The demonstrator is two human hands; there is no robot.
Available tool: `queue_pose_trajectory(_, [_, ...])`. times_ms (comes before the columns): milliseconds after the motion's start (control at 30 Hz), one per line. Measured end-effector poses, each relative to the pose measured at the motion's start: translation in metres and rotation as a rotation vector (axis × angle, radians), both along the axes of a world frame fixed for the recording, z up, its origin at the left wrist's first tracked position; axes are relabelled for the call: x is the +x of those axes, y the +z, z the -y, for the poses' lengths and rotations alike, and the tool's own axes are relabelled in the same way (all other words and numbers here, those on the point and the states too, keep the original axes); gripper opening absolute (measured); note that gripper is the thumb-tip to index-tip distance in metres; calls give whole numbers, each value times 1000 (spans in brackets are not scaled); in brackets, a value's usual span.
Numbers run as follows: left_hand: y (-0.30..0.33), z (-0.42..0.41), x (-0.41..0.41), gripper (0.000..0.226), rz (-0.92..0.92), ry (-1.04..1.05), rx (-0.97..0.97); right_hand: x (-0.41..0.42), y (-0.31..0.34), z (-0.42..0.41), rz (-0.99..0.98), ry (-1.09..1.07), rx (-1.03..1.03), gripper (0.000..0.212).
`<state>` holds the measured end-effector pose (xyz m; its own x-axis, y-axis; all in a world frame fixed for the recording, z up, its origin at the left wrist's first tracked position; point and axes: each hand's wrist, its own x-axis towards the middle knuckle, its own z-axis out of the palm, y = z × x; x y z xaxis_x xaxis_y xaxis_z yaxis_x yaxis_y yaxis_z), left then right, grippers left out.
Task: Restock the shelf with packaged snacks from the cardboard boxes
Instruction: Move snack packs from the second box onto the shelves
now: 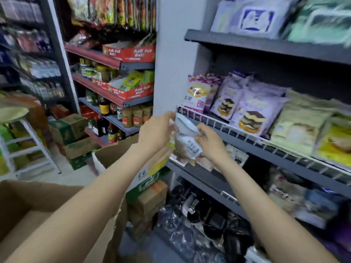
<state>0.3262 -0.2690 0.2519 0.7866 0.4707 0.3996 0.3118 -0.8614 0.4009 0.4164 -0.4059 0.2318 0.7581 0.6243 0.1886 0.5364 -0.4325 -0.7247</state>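
both hands raised in front of the grey shelf (275, 147), at its left end. a white snack packet (187, 143) with dark print and a brownish picture is held between them, upright with a slight tilt, just below and in front of the white wire rail (228, 129) that edges the shelf. left hand (157, 132): fingers closed on the packet's upper left corner, fingertips at the top edge, palm covering the left side of the pack. right hand (210, 141): fingers curled and pinching the folded top right part of the packet, thumb (199, 138) lying across the front face; the rest of the pack hangs below the fingers, its lower edge near the right wrist. the packet's top flap bends over toward the rail; whether it touches the rail cannot be told. behind the rail stand purple cake packets (245, 111), one white-and-purple packet (197, 95) at the far left, and pale green packets (302, 124) further right, blurred. an open cardboard box (38, 209) sits at lower left under the left forearm; a second open box (114, 152) stands beyond it, beside stacked green cartons (146, 190). on the shelf below, more packets, too blurred to identify.
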Motion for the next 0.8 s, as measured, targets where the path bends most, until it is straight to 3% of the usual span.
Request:
queue_pose_trajectory(167, [30,81,13,13,89,-239,-164,-13,32,104,39,-143,68,22])
queue_pose_trajectory(300, [48,142,32,25,129,-303,-287,-17,54,173,-76,-262,337,5])
queue_pose_trajectory(367, [57,169,41,36,163,-301,-382,-23,60,208,-119,-263,481,9])
queue_pose_trajectory(467, [69,210,57,37,205,-332,-597,-29,52,259,-120,-232,633,34])
queue_pose_trajectory(533, [72,242,69,36,213,-384,-735,-23,43,287,-40,-332,633,45])
queue_pose_trajectory(633, [72,293,84,19,175,-441,-764,-6,43,326,113,-462,540,45])
queue_pose_trajectory(767, [77,343,103,24,215,-452,-808,29,60,375,164,-537,509,12])
queue_pose_trajectory(800, [79,350,107,27,225,-443,-807,42,64,386,190,-597,510,33])
